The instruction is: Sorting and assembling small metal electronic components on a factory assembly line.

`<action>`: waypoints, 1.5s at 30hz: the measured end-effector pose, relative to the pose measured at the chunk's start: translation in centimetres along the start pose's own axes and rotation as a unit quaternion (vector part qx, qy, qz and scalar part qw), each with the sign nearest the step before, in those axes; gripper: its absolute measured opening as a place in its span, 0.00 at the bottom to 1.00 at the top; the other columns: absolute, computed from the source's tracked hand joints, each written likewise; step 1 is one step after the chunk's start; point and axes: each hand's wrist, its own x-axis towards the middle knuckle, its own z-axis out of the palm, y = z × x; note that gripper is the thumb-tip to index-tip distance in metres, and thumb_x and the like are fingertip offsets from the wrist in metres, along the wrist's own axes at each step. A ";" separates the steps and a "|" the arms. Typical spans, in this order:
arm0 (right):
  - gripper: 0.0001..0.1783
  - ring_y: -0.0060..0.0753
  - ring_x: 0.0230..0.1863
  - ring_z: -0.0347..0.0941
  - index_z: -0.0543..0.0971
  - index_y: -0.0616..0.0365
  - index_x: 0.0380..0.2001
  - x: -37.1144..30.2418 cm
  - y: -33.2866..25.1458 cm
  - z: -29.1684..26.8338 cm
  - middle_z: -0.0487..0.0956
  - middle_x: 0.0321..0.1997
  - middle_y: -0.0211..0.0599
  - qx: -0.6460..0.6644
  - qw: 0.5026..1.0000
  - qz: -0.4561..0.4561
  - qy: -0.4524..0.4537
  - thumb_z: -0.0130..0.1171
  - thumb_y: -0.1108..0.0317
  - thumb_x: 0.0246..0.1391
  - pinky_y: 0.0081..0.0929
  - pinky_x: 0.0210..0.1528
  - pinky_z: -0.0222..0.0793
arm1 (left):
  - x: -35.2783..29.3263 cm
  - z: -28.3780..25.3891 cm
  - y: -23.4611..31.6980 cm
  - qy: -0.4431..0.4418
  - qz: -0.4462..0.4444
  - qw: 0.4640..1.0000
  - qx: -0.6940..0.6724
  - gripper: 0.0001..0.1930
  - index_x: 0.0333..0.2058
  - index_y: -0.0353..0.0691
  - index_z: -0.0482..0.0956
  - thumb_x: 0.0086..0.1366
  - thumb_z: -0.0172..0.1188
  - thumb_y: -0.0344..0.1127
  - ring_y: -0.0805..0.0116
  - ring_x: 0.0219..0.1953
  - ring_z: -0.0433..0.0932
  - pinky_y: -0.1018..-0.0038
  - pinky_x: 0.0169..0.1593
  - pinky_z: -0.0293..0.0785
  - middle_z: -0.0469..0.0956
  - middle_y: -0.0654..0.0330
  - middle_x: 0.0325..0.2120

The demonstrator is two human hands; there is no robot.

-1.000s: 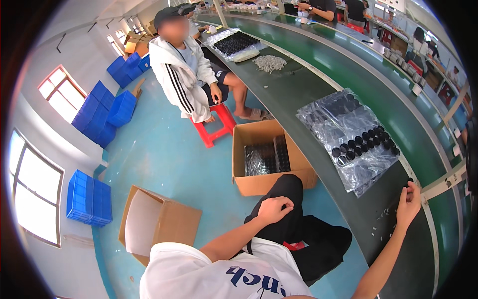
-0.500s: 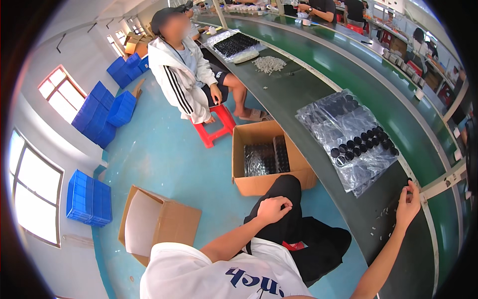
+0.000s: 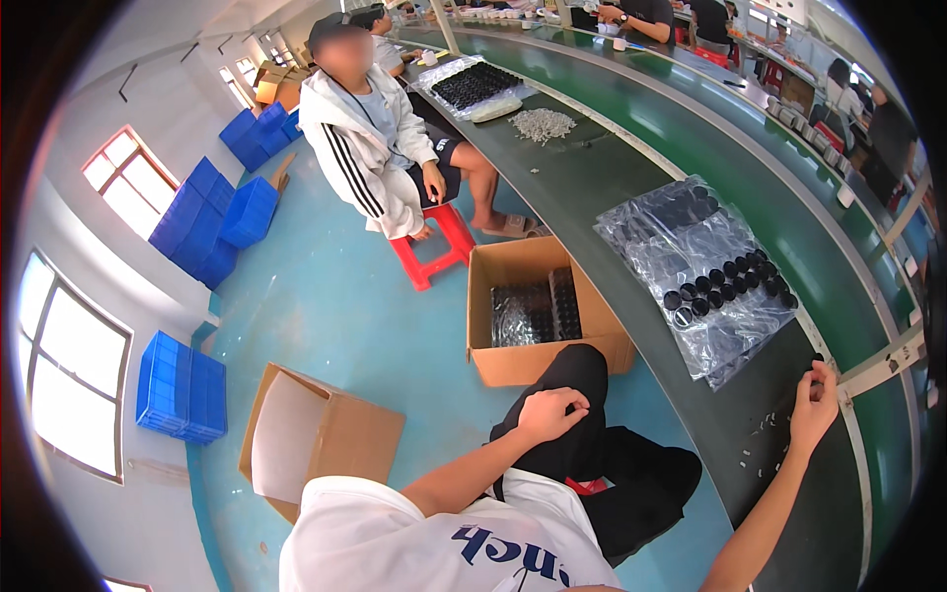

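My left hand [image 3: 554, 412] rests on my black-trousered knee, its fingers curled in and no object showing in them. At the right, over the dark belt table [image 3: 681, 385], my right hand [image 3: 814, 409] is pinched on a small black piece [image 3: 818, 359] near the pale rail. Small white bits [image 3: 758, 434] lie scattered on the table beside that wrist. Further up sits a stack of clear plastic bags [image 3: 661, 237], with rows of round black caps [image 3: 735, 281] on top; whether the caps are inside a bag I cannot tell.
An open carton [image 3: 493, 365] with bagged black parts stands on the floor by my knee; another carton [image 3: 355, 444] is to its left. A person [image 3: 370, 138] sits on a red stool [image 3: 434, 261]. Beyond are a white pile [image 3: 543, 125] and blue crates [image 3: 182, 390].
The whole view has shifted slightly. Both hands keep nearly the same places, the left on the knee and the right pinching the small black piece by the rail.
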 end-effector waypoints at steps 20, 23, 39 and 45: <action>0.08 0.13 0.20 0.61 0.78 0.60 0.38 0.0 -1.0 0.1 0.72 0.26 0.23 0.031 0.999 0.004 0.014 0.62 0.79 0.55 0.20 0.24 0.57 | 0.1 0.3 -0.3 0.012 -0.001 1.000 0.018 0.05 0.37 0.51 0.87 0.64 0.68 0.41 0.66 0.36 0.85 0.67 0.39 0.80 0.86 0.70 0.32; 0.07 0.12 0.19 0.60 0.76 0.60 0.36 -0.2 -1.8 0.3 0.72 0.26 0.23 0.039 0.999 0.005 0.016 0.62 0.79 0.54 0.19 0.24 0.56 | -0.1 0.0 -0.6 0.005 -0.028 0.999 0.016 0.05 0.37 0.51 0.87 0.63 0.68 0.40 0.66 0.36 0.85 0.67 0.39 0.80 0.86 0.70 0.32; 0.06 0.10 0.24 0.65 0.78 0.60 0.37 -0.1 -1.8 0.0 0.74 0.31 0.22 0.040 0.999 0.022 0.002 0.62 0.79 0.56 0.15 0.28 0.61 | 0.4 0.2 0.2 -0.005 -0.018 1.000 0.021 0.06 0.37 0.52 0.87 0.63 0.67 0.42 0.64 0.38 0.86 0.66 0.40 0.82 0.87 0.70 0.33; 0.06 0.11 0.24 0.67 0.78 0.60 0.36 -0.3 -2.1 0.2 0.74 0.29 0.23 0.019 0.999 0.031 0.000 0.61 0.80 0.55 0.16 0.27 0.62 | -0.2 0.2 -0.6 0.006 -0.018 1.000 0.017 0.06 0.37 0.53 0.87 0.62 0.68 0.41 0.65 0.37 0.86 0.67 0.40 0.81 0.87 0.71 0.34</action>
